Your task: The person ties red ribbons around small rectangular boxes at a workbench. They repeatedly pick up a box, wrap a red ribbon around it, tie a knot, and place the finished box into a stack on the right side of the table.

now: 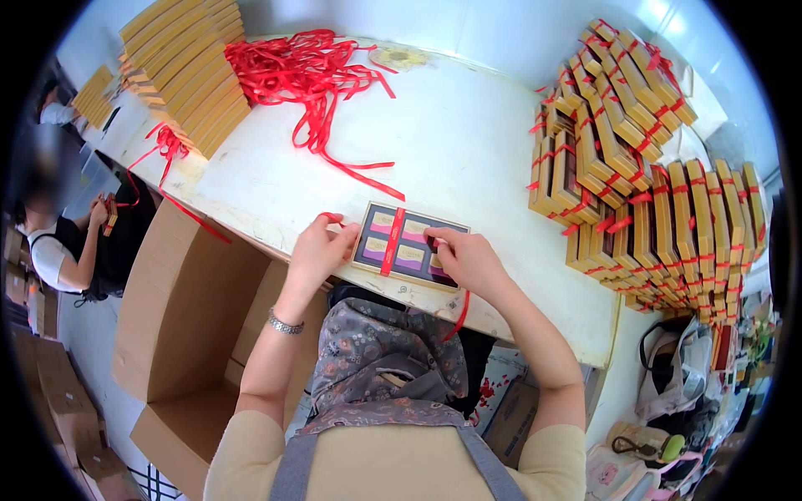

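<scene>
Shallow gift box (407, 247) lies flat at the near edge of the white counter (476, 134), slightly askew, in front of the person; gold rim, dark insert, cream-and-purple packets (410, 256) in compartments, right-hand ones partly hidden by the hand; red band (392, 242) runs across it, left of middle; left hand (317, 250) is just beside the box's left end, fingers nearly together with a bit of red ribbon (332, 217) at the tips; right hand (469, 257) is over the box's right end, fingers bunched narrow on or just above the packets, can't tell if they grip anything; loose ribbon tail (459, 317) hangs off the counter edge below the right hand; tangled ribbon heap (305, 71) at the far left of the counter, beside stacked gold boxes (184, 63); many ribbon-tied boxes (626, 159) piled on the right; open carton (180, 309) below the counter, left of the person; co-worker (71, 246) further left, holding a small box (110, 215); bags (675, 367) and a bottle (639, 442) lower right.
</scene>
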`<state>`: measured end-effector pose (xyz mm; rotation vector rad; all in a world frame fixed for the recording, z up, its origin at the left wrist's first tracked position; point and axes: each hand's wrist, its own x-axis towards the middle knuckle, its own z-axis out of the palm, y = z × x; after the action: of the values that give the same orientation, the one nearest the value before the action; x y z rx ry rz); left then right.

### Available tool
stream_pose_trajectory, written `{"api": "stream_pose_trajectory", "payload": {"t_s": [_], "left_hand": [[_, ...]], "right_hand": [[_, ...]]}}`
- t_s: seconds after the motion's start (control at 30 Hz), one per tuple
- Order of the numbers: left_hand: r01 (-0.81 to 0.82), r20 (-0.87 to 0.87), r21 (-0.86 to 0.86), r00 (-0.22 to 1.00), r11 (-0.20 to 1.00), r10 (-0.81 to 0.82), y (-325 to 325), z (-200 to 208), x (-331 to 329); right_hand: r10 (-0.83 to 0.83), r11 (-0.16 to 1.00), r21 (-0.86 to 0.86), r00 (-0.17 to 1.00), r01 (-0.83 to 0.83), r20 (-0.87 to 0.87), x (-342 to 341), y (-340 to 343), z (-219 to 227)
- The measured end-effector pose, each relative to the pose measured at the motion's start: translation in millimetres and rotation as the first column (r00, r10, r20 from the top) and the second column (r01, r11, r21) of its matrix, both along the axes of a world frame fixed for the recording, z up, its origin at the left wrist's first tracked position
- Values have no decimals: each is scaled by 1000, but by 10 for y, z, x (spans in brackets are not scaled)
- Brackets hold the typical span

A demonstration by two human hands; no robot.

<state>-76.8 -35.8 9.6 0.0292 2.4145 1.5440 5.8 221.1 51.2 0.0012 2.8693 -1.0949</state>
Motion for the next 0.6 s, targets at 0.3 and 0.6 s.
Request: {"api": "stream_pose_trajectory", "payload": {"t_s": [0.3, 0.6], "left_hand": [[-230, -225, 538, 888, 811, 401, -268, 164, -120], [14, -271, 608, 944, 794, 191, -37, 945, 21]], "right_hand": [[59, 996, -69, 989, -50, 138, -111, 67, -118], [268, 907, -412, 876, -88, 401, -213, 321, 910]]}}
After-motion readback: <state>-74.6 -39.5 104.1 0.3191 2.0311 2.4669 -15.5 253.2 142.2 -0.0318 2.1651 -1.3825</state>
